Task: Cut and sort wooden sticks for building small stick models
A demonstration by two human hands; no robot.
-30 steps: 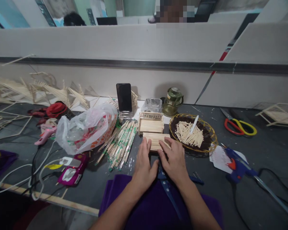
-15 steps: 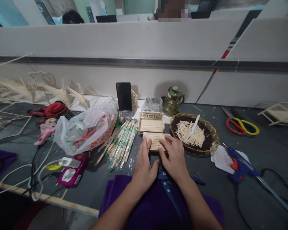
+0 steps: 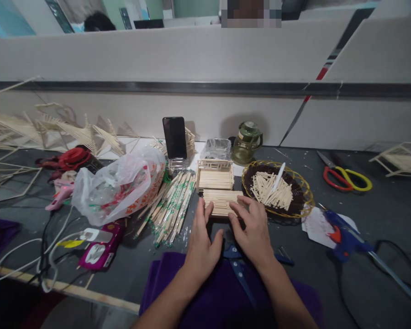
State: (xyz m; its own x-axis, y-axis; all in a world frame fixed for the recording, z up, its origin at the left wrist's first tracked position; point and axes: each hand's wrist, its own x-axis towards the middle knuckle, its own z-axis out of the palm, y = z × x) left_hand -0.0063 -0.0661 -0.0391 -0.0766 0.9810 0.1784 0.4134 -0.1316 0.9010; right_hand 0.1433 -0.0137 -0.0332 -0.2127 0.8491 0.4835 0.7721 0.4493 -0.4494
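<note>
A row of thin wooden sticks (image 3: pixel 222 201) lies side by side on a dark base in front of me. At its left end my left hand (image 3: pixel 205 230) rests with fingers stretched and thumb apart, the fingertips touching the stick ends. My right hand (image 3: pixel 251 224) is spread at the right end, its fingertips on the sticks. Just behind the row stands a small wooden stick model (image 3: pixel 215 176) with a slatted bottom and a railing. Blue-handled pliers (image 3: pixel 239 269) lie below my hands on a purple cloth (image 3: pixel 171 278).
To the right are a woven basket (image 3: pixel 303 192) of short sticks with a white tool (image 3: pixel 279 176), scissors (image 3: pixel 344 178) and a blue glue gun (image 3: pixel 345 233). Wrapped chopsticks (image 3: pixel 174 205), a plastic bag (image 3: pixel 119 183) and a magenta device (image 3: pixel 101 246) lie left. Behind stand a phone (image 3: pixel 174 137) and green jug (image 3: pixel 247 144).
My hands have moved slightly apart at the row's ends, the right one a little to the right. The view has shifted slightly.
</note>
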